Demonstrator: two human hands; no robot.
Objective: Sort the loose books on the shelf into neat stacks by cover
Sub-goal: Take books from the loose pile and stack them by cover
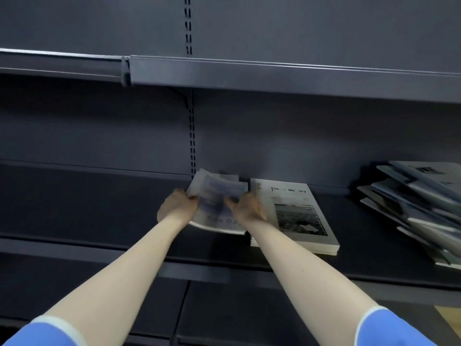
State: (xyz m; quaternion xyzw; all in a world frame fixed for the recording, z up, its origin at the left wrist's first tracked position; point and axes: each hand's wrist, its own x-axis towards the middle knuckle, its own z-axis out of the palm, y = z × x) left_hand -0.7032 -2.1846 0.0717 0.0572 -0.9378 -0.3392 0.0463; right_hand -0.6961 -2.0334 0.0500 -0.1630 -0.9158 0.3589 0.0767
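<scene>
You are partway through. Your left hand and right hand each grip a side of a blue-covered book, fingers curled over its edges, holding it at the middle of the shelf; it is blurred, and you cannot tell whether it rests on a stack or hangs just above the shelf. Just beside it on the right lies a neat stack topped by a white cover with a dark photo, so that sort looks started. Well apart at the far right, a loose heap of books slumps at a slant, unsorted. That heap is the bulk of what is left, along with squaring the blue pile.
</scene>
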